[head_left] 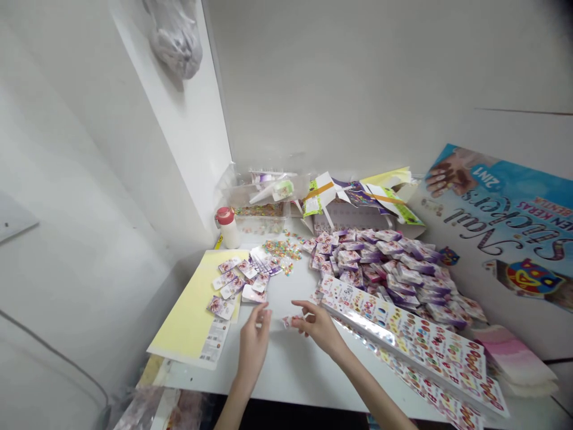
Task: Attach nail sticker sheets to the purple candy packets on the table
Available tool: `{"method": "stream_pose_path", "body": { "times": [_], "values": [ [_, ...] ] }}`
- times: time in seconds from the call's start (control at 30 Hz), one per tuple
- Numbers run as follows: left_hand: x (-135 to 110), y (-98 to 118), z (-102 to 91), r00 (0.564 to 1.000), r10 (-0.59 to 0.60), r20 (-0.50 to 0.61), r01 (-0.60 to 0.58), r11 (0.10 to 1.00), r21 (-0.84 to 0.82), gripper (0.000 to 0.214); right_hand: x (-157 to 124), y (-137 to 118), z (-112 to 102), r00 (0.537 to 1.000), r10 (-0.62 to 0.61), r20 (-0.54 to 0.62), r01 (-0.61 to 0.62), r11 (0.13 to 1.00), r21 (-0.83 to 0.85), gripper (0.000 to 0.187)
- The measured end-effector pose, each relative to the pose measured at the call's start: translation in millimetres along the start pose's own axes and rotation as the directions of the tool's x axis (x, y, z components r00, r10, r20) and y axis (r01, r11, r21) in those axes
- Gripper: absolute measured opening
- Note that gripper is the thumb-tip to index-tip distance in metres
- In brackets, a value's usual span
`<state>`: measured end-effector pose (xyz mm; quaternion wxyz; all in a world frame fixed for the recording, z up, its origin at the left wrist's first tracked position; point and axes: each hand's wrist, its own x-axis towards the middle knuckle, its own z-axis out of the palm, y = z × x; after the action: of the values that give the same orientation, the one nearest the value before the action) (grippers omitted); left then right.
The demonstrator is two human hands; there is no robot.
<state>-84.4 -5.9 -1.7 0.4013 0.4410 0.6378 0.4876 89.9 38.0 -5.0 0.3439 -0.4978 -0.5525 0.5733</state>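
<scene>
My right hand (317, 327) is over the middle of the white table, its index finger stretched out. Between its thumb and other fingers is a small white-and-red printed piece (286, 322), perhaps a sticker cut from a sheet. To its left, my left hand (254, 341) has curled fingers, with thumb and index tips close together; anything in them is too small to make out. Small printed cards (233, 288) lie just beyond my left hand. Beside my right hand lie long strips of nail stickers (403, 334), several layers deep.
A large heap of small purple-and-white boxes (380, 269) covers the right back. Loose coloured bits (282, 249) are scattered near a white bottle with a red lid (228, 228). A yellow sheet (188, 316) lies left. Clear plastic trays (264, 203) and a nail-sticker carton (505, 221) stand behind.
</scene>
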Motion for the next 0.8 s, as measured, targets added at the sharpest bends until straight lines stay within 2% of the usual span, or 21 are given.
{"method": "stream_pose_path", "body": {
  "times": [0.07, 0.13, 0.23, 0.37, 0.5, 0.53, 0.57, 0.63, 0.7, 0.8],
  "values": [
    [17, -4, -4.4, 0.969, 0.161, -0.189, -0.111, 0.962, 0.25, 0.048, 1, 1, -5, 0.999, 0.018, -0.032, -0.02, 0.999, -0.046, 0.042],
    [36, -10, -8.2, 0.919, 0.257, -0.298, -0.099, 0.884, 0.457, 0.054, 1, 1, -9, 0.999, 0.024, -0.021, -0.025, 0.997, -0.079, 0.036],
    [58, -18, -13.3, 0.926, 0.218, -0.31, -0.021, 0.847, 0.531, 0.043, 0, 0, -10, 1.0, 0.007, -0.016, -0.008, 0.995, -0.095, 0.033],
    [64, -23, -20.7, 0.945, 0.185, -0.271, -0.035, 0.877, 0.479, 0.016, -2, 1, -9, 1.0, -0.012, 0.019, 0.014, 0.998, -0.057, 0.032],
    [41, -12, -25.4, 0.972, 0.186, -0.143, -0.123, 0.923, 0.364, 0.015, -4, -3, -9, 0.994, -0.08, 0.074, 0.081, 0.996, -0.02, 0.03],
    [32, -7, -25.2, 0.979, 0.183, -0.093, -0.146, 0.94, 0.309, 0.018, -6, -6, -8, 0.991, -0.094, 0.095, 0.093, 0.996, 0.009, 0.03],
    [22, -2, -24.3, 0.989, 0.144, -0.014, -0.14, 0.977, 0.161, 0.021, -7, -9, -7, 0.988, -0.101, 0.121, 0.095, 0.994, 0.053, 0.03],
    [2, 10, -20.1, 0.985, 0.057, 0.161, -0.038, 0.992, -0.12, 0.026, -11, -17, -2, 0.978, -0.11, 0.177, 0.079, 0.982, 0.174, 0.031],
    [-15, 20, -13.9, 0.981, -0.039, 0.189, 0.099, 0.942, -0.321, 0.038, -17, -26, 4, 0.966, -0.124, 0.229, 0.051, 0.952, 0.303, 0.032],
    [-28, 27, -4.7, 0.976, -0.071, 0.205, 0.161, 0.87, -0.466, 0.064, -24, -33, 14, 0.954, -0.134, 0.267, -0.002, 0.891, 0.454, 0.032]
  ]
}}
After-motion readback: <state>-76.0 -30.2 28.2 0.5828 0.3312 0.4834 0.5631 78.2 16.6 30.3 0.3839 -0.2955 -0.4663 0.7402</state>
